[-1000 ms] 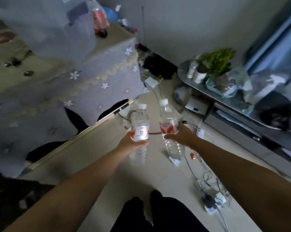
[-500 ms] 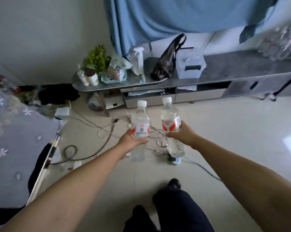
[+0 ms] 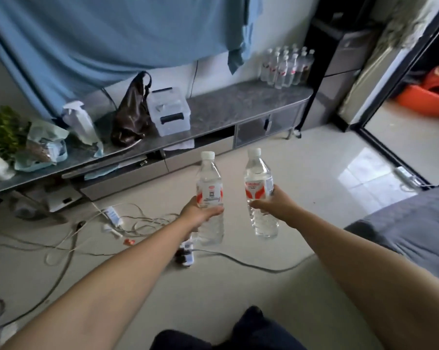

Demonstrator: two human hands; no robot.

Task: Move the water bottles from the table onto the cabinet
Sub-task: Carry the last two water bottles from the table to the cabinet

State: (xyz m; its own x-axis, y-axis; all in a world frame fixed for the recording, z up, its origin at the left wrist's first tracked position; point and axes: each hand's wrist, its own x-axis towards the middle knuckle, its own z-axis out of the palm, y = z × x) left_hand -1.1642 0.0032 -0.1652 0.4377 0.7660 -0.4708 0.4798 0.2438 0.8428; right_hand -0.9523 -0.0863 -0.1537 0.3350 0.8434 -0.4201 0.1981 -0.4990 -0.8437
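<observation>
Head view. Left hand (image 3: 197,214): fingers clamped round left bottle (image 3: 209,195), upright, held above the floor (image 3: 301,173). Right hand (image 3: 276,205): fingers clamped round right bottle (image 3: 260,190), upright, just beside the first. Cabinet (image 3: 238,104): low, grey, well ahead; cluster of bottles (image 3: 286,65) standing at its right end.
</observation>
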